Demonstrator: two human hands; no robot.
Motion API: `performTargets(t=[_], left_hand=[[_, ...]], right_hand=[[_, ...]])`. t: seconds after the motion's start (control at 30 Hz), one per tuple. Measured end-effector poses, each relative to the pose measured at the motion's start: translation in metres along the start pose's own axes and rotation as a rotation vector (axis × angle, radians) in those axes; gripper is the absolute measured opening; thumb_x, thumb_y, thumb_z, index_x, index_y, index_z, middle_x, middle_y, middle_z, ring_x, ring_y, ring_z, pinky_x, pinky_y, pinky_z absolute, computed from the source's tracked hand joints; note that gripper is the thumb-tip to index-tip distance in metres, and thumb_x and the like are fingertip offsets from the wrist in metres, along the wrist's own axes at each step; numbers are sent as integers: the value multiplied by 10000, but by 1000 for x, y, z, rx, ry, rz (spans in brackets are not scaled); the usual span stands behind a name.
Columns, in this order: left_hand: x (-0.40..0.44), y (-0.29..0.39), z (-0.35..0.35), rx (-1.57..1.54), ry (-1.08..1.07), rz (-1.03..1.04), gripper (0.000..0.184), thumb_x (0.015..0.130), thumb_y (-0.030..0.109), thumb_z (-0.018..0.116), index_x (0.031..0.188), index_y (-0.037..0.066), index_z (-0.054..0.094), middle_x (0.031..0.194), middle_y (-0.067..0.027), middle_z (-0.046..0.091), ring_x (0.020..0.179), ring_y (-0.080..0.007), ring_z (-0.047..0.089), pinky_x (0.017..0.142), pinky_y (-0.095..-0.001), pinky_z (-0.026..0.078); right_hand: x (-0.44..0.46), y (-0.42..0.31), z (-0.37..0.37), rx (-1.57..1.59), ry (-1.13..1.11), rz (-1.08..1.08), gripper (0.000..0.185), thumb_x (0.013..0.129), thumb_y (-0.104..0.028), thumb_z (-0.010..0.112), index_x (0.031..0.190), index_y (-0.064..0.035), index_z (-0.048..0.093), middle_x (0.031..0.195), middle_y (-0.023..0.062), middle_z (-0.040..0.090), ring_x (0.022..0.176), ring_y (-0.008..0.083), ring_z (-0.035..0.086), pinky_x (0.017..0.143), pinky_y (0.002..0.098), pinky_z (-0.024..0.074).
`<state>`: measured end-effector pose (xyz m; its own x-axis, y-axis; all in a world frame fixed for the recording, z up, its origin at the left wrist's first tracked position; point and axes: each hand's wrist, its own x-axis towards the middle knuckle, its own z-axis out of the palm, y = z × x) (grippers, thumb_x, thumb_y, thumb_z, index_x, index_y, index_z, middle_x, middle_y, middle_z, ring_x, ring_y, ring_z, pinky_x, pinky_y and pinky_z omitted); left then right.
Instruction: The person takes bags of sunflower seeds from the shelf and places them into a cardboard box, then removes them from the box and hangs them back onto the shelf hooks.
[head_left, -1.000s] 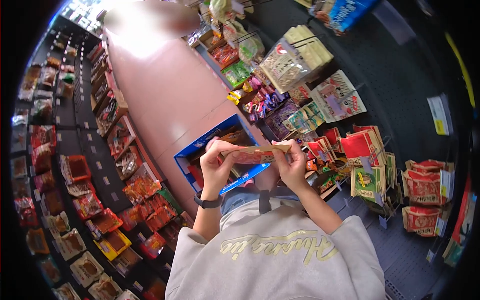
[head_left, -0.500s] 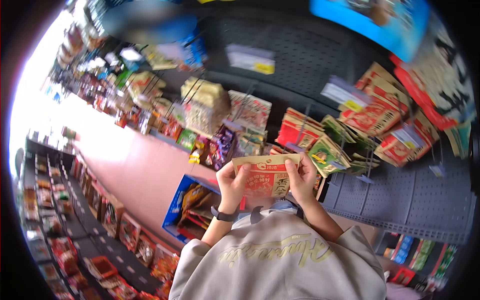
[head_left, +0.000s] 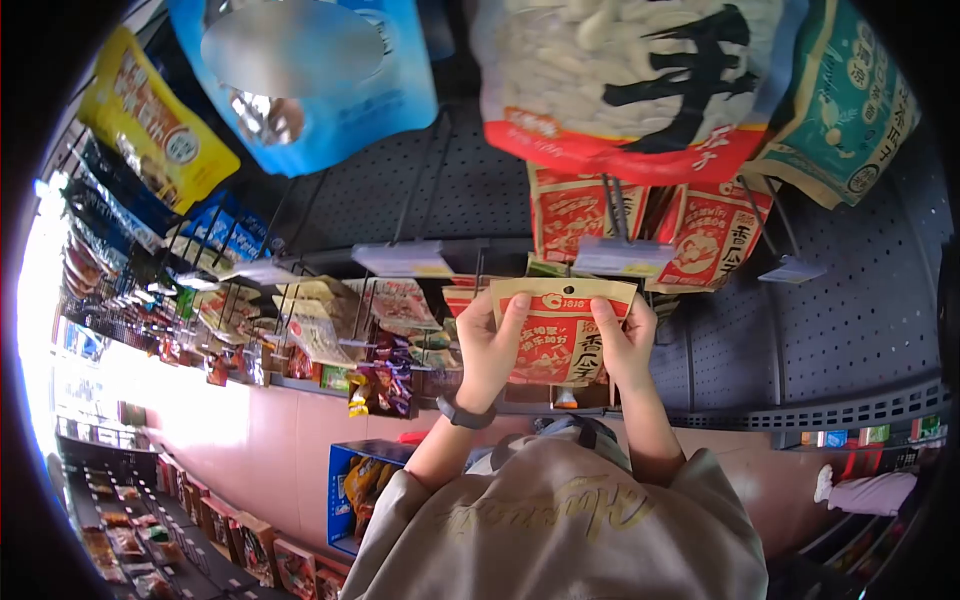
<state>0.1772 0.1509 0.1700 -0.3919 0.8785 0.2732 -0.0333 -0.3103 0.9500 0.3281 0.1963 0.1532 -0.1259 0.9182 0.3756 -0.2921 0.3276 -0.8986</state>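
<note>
A red and tan bag of sunflower seeds (head_left: 552,345) is held upright in front of my chest, its printed front toward me and a hang hole at the top. My left hand (head_left: 488,350) grips its left edge, thumb on the front and fingers behind. On the right edge, my right hand (head_left: 628,345) pinches it the same way. The fingers behind the bag are mostly hidden. Similar red bags (head_left: 705,238) hang on hooks just beyond, under a large clear and red bag of white seeds (head_left: 640,80).
A dark perforated rack (head_left: 850,290) carries price tags (head_left: 625,256) and hooks. Blue (head_left: 330,120), yellow (head_left: 155,120) and teal (head_left: 845,105) bags hang high up. Below left stands a blue bin (head_left: 345,490) of packets. Another person's leg (head_left: 870,493) shows at lower right.
The view has turned and come closer to the rack, so the high-hanging bags look larger. The sunflower seed bag stays in both hands and now shows higher in the view.
</note>
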Motion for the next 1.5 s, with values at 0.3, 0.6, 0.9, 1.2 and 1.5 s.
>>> performTargets(t=[0.3, 0.6, 0.9, 1.2, 1.5], left_hand=[[38, 13, 37, -21, -99, 97, 168, 800, 55, 676, 944, -24, 639, 803, -31, 657, 702, -48, 567, 623, -198, 466], [49, 15, 40, 87, -202, 312, 89, 710, 64, 717, 751, -5, 681, 713, -48, 613, 659, -138, 564, 608, -257, 438], [56, 29, 47, 44, -142, 274, 117, 696, 91, 739, 756, 2, 693, 702, -32, 606, 644, -118, 537, 598, -249, 416], [61, 33, 59, -101, -27, 37, 115, 797, 54, 683, 856, -43, 662, 811, -43, 657, 680, -56, 581, 607, -187, 469], [94, 10, 55, 72, -6, 103, 128, 754, -24, 657, 881, -34, 654, 788, -36, 665, 671, -67, 597, 630, -215, 485]], right_hand=[[39, -26, -22, -66, 38, -202, 160, 868, -109, 618, 947, 29, 595, 837, 32, 628, 742, 57, 551, 670, 208, 439], [50, -29, -30, -211, -44, -402, 92, 769, -51, 665, 780, 27, 617, 697, 93, 598, 583, 163, 543, 546, 264, 417], [58, -37, -25, -218, -5, -388, 109, 780, -63, 668, 807, 26, 612, 707, 84, 606, 595, 137, 551, 558, 246, 419], [68, -30, -21, 1, -14, -88, 193, 853, -107, 630, 985, 32, 607, 884, 59, 660, 780, 70, 585, 691, 224, 469], [100, -19, -19, 28, -18, -192, 193, 868, -96, 612, 1019, 23, 590, 933, 47, 649, 827, 57, 569, 732, 213, 453]])
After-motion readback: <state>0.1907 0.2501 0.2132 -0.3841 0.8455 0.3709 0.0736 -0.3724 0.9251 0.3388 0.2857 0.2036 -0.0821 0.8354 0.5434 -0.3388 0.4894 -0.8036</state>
